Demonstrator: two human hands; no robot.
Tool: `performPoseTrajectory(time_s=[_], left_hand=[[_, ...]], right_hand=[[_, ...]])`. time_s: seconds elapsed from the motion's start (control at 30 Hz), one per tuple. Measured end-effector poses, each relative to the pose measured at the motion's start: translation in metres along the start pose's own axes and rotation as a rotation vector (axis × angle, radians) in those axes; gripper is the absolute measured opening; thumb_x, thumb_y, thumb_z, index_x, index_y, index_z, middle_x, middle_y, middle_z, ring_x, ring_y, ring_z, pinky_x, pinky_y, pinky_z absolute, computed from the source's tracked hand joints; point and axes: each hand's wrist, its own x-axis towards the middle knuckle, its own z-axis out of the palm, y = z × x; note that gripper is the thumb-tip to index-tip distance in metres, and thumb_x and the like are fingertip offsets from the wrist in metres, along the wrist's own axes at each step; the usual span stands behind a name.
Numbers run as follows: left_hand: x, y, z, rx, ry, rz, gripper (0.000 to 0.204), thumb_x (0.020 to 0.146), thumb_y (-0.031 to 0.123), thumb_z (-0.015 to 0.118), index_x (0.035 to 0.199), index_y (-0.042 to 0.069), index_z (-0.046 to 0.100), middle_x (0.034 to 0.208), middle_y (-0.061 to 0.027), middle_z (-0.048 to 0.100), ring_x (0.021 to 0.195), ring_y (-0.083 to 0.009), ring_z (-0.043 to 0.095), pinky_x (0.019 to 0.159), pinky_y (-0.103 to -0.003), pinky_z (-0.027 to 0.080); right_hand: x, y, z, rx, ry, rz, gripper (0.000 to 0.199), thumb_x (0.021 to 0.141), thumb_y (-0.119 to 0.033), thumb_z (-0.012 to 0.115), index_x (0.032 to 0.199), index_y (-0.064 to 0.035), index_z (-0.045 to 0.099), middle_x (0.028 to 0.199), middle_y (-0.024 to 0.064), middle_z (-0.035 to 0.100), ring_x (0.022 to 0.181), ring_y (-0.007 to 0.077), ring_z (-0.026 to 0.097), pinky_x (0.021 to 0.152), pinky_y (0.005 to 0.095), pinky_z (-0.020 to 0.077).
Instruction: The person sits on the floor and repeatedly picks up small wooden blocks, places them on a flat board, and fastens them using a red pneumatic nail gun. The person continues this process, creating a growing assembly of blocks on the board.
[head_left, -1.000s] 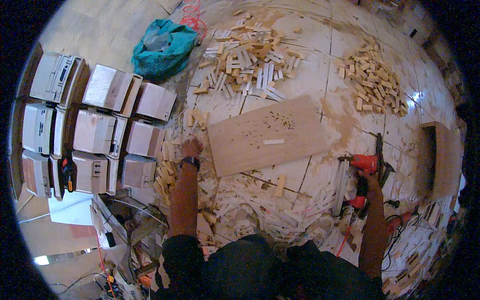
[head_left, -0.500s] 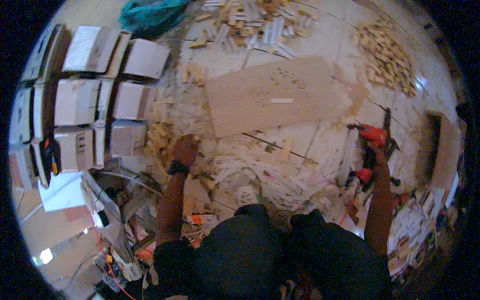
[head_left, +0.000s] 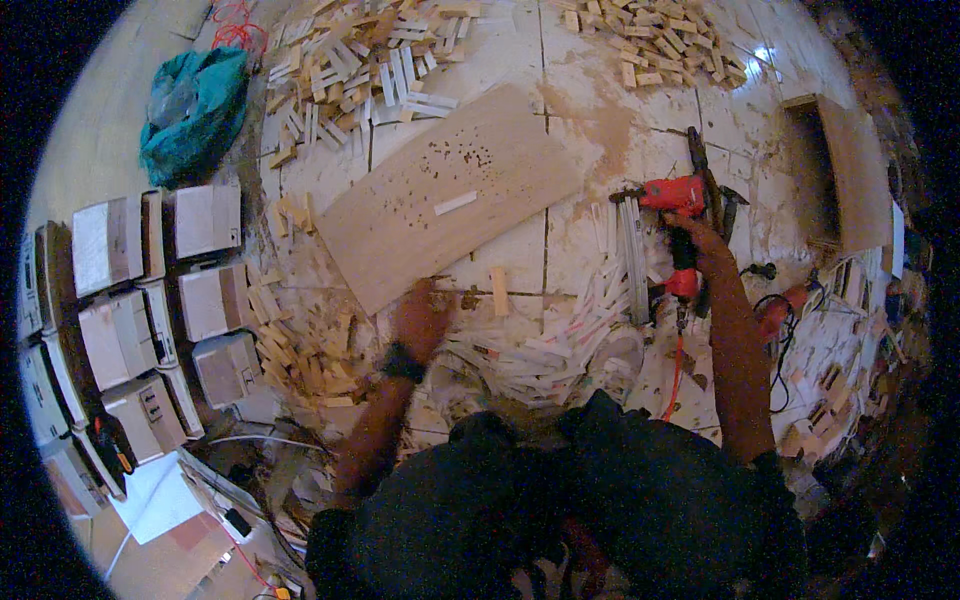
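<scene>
Left hand [head_left: 422, 318] has moved up to the plywood board [head_left: 448, 195], fingers unclear; right hand [head_left: 690, 228] grips red nail gun [head_left: 672, 195]

Red nail gun [head_left: 672, 200] upright beside tilted plywood board [head_left: 447, 192]
</scene>
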Motion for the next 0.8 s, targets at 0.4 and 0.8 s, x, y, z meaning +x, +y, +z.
performPoseTrajectory(time_s=[0.4,0.8], left_hand=[[0.086,0.073,0.01,0.11,0.554,0.442,0.026,0.079,0.02,0.064,0.097,0.004,0.055,0.098,-0.0153,0.059,0.09,-0.0337,0.056,0.078,-0.042,0.047],[0.165,0.087,-0.029,0.162,0.028,0.442,0.022,0.08,0.021,0.06,0.094,0.005,0.055,0.085,-0.0195,0.062,0.082,-0.0377,0.059,0.072,-0.048,0.047]], right_hand=[[0.002,0.004,-0.007,0.023,0.054,-0.008,0.025,0.071,-0.022,0.076,0.089,-0.0123,0.06,0.069,-0.0011,0.059,0.054,0.012,0.056,0.048,0.0273,0.0477],[-0.008,-0.008,0.0,0.116,0.064,-0.053,0.045,0.063,-0.013,0.08,0.101,-0.0096,0.056,0.082,0.0014,0.061,0.062,0.0137,0.058,0.055,0.0276,0.0491]])
